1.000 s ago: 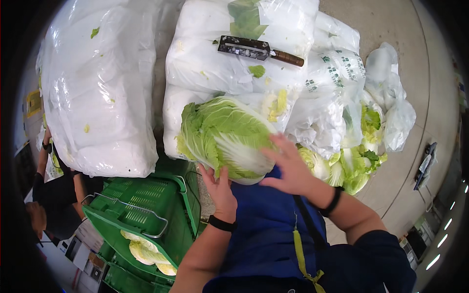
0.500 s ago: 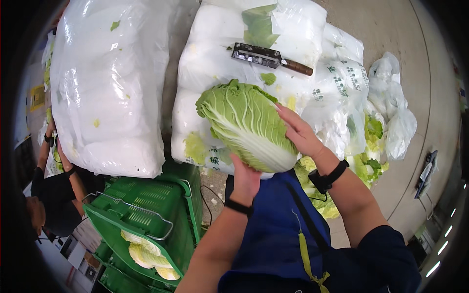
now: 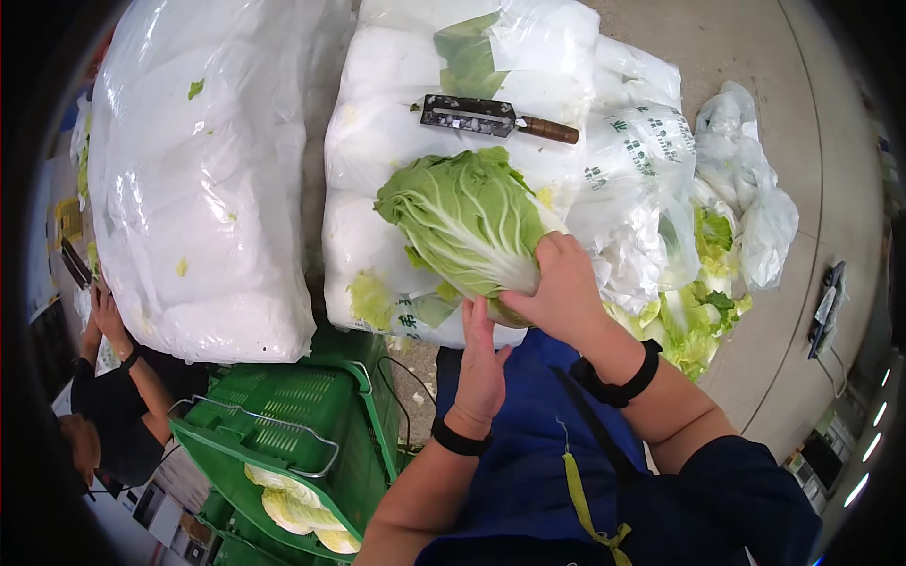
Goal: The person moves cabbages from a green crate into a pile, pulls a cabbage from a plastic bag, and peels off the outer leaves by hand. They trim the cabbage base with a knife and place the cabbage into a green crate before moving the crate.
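Note:
A large napa cabbage [image 3: 462, 222] lies on its side on a white plastic-wrapped bundle [image 3: 359, 226], leafy top to the upper left, pale base toward me. My right hand [image 3: 563, 292] is closed around the base end, thumb on the near side and fingers over the far side. Against the lower edge of the base, my left hand [image 3: 483, 363] touches the cabbage with stretched fingers and thumb apart. Beyond the cabbage, a cleaver [image 3: 500, 118] with a dark blade and wooden handle lies on the wrap, away from both hands.
Another wrapped bundle [image 3: 198, 198] stands to the left. Below it are green plastic crates [image 3: 283, 401] with wire handles, one holding pale cabbages [image 3: 297, 509]. Loose trimmed leaves [image 3: 689, 325] and crumpled plastic bags [image 3: 750, 189] lie right. A co-worker's hands [image 3: 109, 321] are at far left.
The cabbage has been lowered and turned slightly on the bundle. My right hand has slid from its far side to the base; my left hand has loosened from beneath, fingers now straightened.

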The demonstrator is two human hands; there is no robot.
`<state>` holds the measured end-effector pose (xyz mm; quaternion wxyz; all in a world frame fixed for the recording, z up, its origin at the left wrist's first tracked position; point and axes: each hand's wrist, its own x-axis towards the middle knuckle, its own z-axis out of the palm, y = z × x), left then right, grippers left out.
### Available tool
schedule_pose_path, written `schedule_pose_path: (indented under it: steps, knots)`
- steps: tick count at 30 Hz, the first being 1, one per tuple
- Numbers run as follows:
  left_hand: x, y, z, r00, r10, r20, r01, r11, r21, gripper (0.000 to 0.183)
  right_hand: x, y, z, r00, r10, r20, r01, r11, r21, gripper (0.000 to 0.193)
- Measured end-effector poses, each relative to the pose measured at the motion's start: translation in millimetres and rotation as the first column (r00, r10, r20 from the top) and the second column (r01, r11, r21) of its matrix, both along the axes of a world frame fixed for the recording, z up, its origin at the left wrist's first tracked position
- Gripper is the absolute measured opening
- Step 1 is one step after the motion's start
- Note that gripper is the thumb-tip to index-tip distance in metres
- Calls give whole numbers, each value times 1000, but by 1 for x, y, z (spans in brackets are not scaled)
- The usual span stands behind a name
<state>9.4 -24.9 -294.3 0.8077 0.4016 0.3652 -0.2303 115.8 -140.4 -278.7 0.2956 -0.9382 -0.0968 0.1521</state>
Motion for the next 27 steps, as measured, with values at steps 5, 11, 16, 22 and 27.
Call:
schedule_pose_path:
  steps: [5,11,16,22,27]
  knots:
    - [-18,8,-57,965,141,223,-166,981,97,75,-10,-21,33,917,271,-293,-188,941,281,32]
    - [31,-3,-47,952,31,305,-210,792,573,93,-64,-67,17,514,854,-74,-789,505,350,17]
    - [47,16,-47,955,192,227,-263,900,347,90,-141,-179,24,543,678,-496,-661,709,247,14]
    - [2,35,-64,949,299,102,-312,937,155,89,-117,-223,-3,544,289,-788,-722,639,-265,27]
    - [-4,45,-70,944,293,152,-302,953,36,85,-26,-76,-50,987,100,-123,-50,932,358,42]
